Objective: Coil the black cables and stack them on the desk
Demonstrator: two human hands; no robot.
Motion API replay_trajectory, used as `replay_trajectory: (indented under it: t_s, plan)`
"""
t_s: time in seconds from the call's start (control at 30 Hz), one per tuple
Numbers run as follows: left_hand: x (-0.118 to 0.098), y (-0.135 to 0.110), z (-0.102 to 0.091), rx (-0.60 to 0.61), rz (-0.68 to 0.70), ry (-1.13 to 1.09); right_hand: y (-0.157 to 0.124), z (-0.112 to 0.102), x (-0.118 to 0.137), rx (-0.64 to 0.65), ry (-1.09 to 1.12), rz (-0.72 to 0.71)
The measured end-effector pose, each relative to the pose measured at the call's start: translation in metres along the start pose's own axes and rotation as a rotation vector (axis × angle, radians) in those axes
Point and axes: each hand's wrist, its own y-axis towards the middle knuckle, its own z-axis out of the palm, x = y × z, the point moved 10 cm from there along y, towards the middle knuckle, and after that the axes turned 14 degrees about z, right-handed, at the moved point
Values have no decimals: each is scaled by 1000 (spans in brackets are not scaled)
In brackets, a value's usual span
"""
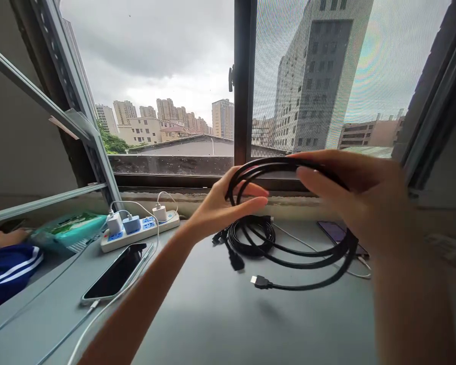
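Observation:
A black HDMI cable (pixel 306 263) hangs in loose loops between my two hands above the desk. My left hand (pixel 228 205) curls around the left side of the loops, its thumb and fingertips pointing right. On the other side, my right hand (pixel 349 192) grips the top of the loops between thumb and fingers. One plug (pixel 261 282) with a pale metal tip dangles free at the lower left of the cable. Behind the loops, a second coiled black cable (pixel 247 248) lies on the desk, with dark connectors at its left.
A phone (pixel 117 274) and a power strip (pixel 140 230) with white chargers sit at the left. Another phone (pixel 332 233) lies behind my right hand. White charging cords cross the desk (pixel 213 324). A metal frame (pixel 99 147) stands left; a person's blue sleeve (pixel 11 271) shows there.

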Motion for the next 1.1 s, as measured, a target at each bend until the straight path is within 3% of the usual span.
replay_trajectory:
  t_s: [0.17, 0.23, 0.3, 0.4, 0.5, 0.57, 0.7, 0.8, 0.9, 1.03, 1.1]
  plan:
    - [35, -5, 18, -143, -143, -209, -9, -23, 16, -308, 126, -225]
    - [45, -10, 17, -227, -211, -300, -8, -28, 13, -376, 99, -280]
    - [51, -15, 10, -344, -276, -361, 5, -17, 0, -276, -26, -189]
    - [50, -22, -4, -487, -330, -397, 18, 12, -25, -14, -185, -6]
    - [47, -22, -8, -504, -344, -417, 15, 27, -30, 112, -81, 85]
    - [48, -19, -6, -444, -353, -379, 10, 30, -26, 153, 55, 148]
    - [60, -18, 1, -287, -390, -97, -1, 27, -18, 205, 187, 294]
    - [81, -34, 35, -15, -591, -114, -5, 16, -21, 173, 263, 399]
    - [87, -57, 73, 307, -751, -225, -5, 7, -23, 131, 309, 396]
    - [73, -77, 109, 651, -764, -375, -12, 9, -19, 145, 264, 382]
    - [64, -80, 120, 735, -737, -470, -16, 13, -15, 167, 253, 379]
